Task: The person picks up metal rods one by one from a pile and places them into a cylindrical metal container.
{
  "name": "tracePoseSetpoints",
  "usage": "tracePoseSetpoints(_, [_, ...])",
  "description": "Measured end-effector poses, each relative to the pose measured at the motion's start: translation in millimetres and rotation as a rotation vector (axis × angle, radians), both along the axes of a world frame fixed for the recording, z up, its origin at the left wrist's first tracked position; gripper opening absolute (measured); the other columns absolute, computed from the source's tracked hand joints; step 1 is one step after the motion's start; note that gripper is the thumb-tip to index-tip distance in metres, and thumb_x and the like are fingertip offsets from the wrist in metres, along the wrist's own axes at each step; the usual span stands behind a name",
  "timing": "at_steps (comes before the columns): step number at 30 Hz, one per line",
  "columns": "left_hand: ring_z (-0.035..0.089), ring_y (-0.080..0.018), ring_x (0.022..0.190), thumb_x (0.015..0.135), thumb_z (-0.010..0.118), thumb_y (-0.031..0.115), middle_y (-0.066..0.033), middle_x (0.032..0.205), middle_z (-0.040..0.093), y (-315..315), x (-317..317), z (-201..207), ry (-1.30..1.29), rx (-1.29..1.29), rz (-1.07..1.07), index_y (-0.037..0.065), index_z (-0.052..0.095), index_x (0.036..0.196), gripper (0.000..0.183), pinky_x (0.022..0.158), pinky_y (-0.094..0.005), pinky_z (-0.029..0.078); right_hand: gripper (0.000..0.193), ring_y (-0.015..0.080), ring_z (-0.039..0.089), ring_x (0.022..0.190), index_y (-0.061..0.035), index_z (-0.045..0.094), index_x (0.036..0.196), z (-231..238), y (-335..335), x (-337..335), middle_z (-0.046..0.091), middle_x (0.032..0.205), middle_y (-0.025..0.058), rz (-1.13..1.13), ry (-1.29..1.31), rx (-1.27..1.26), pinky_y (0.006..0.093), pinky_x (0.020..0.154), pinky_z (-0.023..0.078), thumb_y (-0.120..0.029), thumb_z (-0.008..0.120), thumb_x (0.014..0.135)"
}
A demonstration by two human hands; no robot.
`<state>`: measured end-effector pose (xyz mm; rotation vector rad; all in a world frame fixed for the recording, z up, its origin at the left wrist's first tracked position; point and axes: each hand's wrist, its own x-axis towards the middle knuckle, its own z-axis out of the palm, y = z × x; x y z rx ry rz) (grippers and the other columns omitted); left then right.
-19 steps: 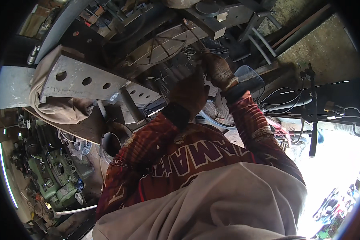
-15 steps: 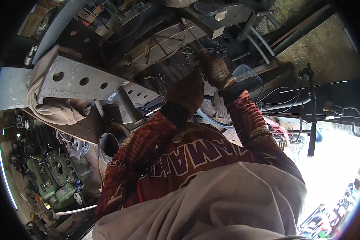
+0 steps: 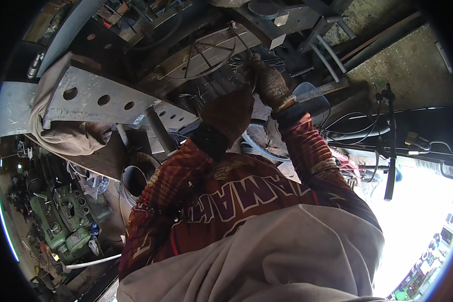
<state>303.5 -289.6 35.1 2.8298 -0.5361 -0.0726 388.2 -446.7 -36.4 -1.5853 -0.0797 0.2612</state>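
While the perforated steel beam (image 3: 117,103) juts near the left forearm (image 3: 183,163): best to leave that elbow room.
Spoked metal ring (image 3: 203,57): beyond the hands, leftward; avoid jarring it.
Right gloved hand (image 3: 269,85): fingers look curled by the rod's lower end, though whether they clasp it I cannot tell; a steady wrist helps.
Left gloved hand (image 3: 229,113): just beside, nearer the body; fingertips hidden, grip unreadable; bracing would add control.
Thin rod (image 3: 242,41): between ring's right rim and right hand; guide it gently, without bending.
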Motion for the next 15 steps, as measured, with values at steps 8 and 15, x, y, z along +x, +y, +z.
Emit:
tracePoseSetpoints(8, [0.071, -0.031, 0.079, 0.099, 0.058, 0.029, -0.0113, 0.085, 0.071, 20, 9, -5, 0.004, 0.027, -0.111, 0.017, 0.041, 0.153, 0.058, 0.068, -0.0465, 0.057, 0.066, 0.0343, 0.067, 0.097, -0.0015, 0.056, 0.125, 19, 36, 31, 0.067, 0.106, 0.0146, 0.092, 0.546, 1.096, 0.0538, 0.088, 0.053, -0.062, 0.048, 0.101])
tracePoseSetpoints(15, [0.072, -0.0297, 0.083, 0.091, 0.065, 0.015, -0.0095, 0.101, 0.073, 124, 41, 4, -0.185, -0.057, -0.455, 0.014, 0.054, 0.144, 0.055, 0.074, -0.0433, 0.058, 0.06, 0.0296, 0.063, 0.083, -0.0052, 0.059, 0.116, 22, 123, 33, 0.064, 0.091, 0.0101, -0.416, 0.426, 0.965, 0.0502, 0.082, 0.053, -0.062, 0.051, 0.099])
